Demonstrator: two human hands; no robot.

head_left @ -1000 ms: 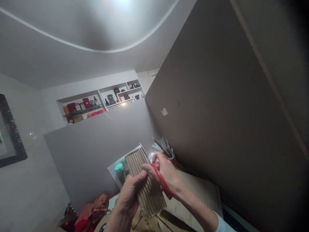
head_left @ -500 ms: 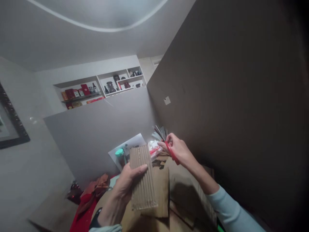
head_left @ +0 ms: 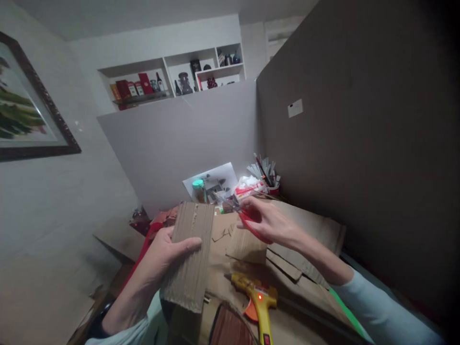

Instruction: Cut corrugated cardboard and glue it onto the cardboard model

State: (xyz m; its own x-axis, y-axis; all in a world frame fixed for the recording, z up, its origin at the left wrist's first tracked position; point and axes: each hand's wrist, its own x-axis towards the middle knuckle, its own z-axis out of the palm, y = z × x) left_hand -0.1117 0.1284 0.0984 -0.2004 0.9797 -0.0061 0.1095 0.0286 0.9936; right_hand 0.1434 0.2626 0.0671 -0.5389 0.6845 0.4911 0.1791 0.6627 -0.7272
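My left hand (head_left: 168, 256) grips a ridged piece of corrugated cardboard (head_left: 192, 268) by its left side, thumb across the face and fingers behind. In my right hand (head_left: 268, 218) is a pair of scissors with red handles (head_left: 253, 227), its blades pointing up and left, apart from the cardboard. Below my right hand, a yellow glue gun (head_left: 257, 292) with a lit red light lies on the table. A dark reddish-brown ridged piece (head_left: 230, 323) sits at the bottom edge, partly out of view.
Flat cardboard pieces (head_left: 247, 244) cover the table's middle and right. Behind them stand a jar with a turquoise lid (head_left: 198, 184), a printed sheet (head_left: 230, 173), a white and red package (head_left: 247, 186) and a cup of brushes and strips (head_left: 273, 188). Grey panels (head_left: 179, 139) enclose the back and right.
The view has tilted downward, bringing the glue gun and brown piece into sight. The cardboard has shifted left and the scissors have turned, their blades now pointing further left.
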